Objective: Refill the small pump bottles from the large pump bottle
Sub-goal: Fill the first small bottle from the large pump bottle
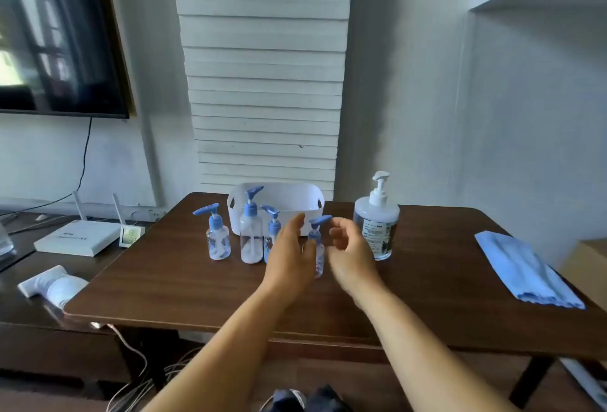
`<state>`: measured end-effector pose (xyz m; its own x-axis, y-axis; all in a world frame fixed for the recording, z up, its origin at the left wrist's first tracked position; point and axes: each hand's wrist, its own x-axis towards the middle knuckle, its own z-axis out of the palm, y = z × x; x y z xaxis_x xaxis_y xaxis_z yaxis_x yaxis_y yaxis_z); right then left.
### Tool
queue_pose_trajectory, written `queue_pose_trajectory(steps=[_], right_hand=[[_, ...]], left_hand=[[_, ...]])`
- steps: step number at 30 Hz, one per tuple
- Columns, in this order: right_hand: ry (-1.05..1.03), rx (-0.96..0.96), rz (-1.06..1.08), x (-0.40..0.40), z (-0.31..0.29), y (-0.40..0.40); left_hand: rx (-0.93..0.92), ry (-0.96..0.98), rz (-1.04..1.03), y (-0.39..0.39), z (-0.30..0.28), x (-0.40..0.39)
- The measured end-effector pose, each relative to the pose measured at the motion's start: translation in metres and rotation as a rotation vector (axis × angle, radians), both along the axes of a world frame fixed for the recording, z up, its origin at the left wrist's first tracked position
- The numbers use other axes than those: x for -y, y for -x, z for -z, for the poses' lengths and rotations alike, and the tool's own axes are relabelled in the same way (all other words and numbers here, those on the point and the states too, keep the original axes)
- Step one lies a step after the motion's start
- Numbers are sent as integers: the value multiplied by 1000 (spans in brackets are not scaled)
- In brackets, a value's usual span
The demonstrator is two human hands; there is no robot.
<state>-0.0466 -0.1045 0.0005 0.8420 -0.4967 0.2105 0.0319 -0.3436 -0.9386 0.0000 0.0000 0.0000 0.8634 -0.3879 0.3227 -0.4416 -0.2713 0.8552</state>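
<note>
**Reaching for the first small bottle**

I start with the dark wooden table (427,264), which carries everything. At its back sits a white basket (305,196), and to the right a folded blue cloth (522,270). The large pump bottle (377,224) stands upright right of the basket, near my right hand (349,254). Four small pump bottles with blue heads stand in front of the basket; the nearest small bottle (319,231) is between my hands. My left hand (289,254) is spread, fingers fairly straight, just beside that bottle; whether it touches, I cannot tell. My right hand has loosely curled fingers and holds nothing. I judge this as the opening step: taking hold of one small bottle. Next I would need to steady its body and unscrew the pump head.
</note>
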Motion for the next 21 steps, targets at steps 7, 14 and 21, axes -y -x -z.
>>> queue_pose_trajectory(steps=[7,14,21], right_hand=[[152,-82,-80,5,34,-22],[172,28,-29,10,43,-24],[220,46,93,16,45,-28]], left_hand=[[43,45,-9,-17,24,15],[-20,174,-22,-27,24,33],[-62,322,72,-20,26,39]])
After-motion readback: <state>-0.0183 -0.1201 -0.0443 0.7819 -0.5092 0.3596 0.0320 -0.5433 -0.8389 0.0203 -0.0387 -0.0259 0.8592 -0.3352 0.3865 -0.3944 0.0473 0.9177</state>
